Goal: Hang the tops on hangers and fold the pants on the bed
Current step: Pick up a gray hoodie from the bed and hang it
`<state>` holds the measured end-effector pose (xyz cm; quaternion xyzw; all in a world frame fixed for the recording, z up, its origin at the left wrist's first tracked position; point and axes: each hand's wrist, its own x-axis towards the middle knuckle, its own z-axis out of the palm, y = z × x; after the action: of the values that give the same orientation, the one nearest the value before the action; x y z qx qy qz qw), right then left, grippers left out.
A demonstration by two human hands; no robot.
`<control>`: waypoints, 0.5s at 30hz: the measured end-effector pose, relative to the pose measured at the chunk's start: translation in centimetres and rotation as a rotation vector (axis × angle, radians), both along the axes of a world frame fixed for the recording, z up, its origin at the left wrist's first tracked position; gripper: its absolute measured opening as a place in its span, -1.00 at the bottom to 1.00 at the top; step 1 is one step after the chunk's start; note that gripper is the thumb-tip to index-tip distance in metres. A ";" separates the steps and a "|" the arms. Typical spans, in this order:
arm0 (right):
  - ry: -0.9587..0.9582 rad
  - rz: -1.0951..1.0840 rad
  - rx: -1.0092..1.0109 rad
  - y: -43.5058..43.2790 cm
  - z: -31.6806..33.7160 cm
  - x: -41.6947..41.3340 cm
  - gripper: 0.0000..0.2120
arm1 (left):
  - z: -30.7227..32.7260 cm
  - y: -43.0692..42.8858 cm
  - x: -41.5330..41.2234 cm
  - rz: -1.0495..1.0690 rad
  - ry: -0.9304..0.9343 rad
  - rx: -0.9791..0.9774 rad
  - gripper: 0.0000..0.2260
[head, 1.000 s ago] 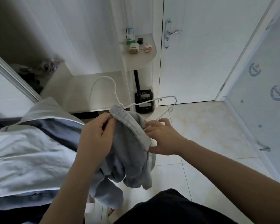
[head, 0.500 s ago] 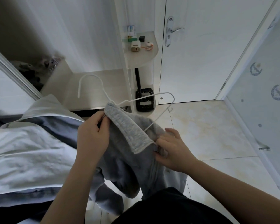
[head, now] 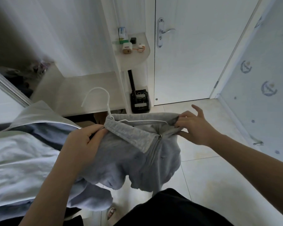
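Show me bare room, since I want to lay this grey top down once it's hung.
Free: the bed sheet left of the left hand; the wardrobe board behind the hanger hook; the floor tiles between the door and the right hand. Crowded: the corner shelf, with chargers and a box; a black device fills the spot below it.

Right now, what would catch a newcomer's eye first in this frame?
The grey zip top is held stretched out at centre frame, with a white hanger threaded into its neck and the hook poking up behind. The left hand grips one end of the collar and the right hand pinches the other. The bed, in pale covers, fills the left side.
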<state>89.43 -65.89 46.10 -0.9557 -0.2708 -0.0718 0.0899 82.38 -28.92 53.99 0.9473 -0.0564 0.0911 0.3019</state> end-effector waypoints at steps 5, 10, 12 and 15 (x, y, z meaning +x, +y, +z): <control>0.165 0.111 0.212 2.4 3.9 0.0 -0.94 | 0.7 -1.9 0.7 -0.049 0.038 0.121 -0.81; 0.034 0.308 0.349 8.5 7.5 -1.2 -0.93 | -0.1 -5.7 2.2 -0.128 0.067 0.167 -0.89; 0.059 0.284 0.486 9.2 8.2 -1.5 -0.89 | -0.6 -5.8 3.1 -0.080 0.121 0.203 -0.88; 0.132 0.220 0.657 8.8 8.7 -1.5 -0.83 | -1.2 -5.6 3.3 -0.127 0.222 0.213 -0.98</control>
<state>87.90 -57.08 54.80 -0.8434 -0.3282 -0.0830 0.4172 85.72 -34.55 52.82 0.9727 -0.0917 -0.0399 0.2094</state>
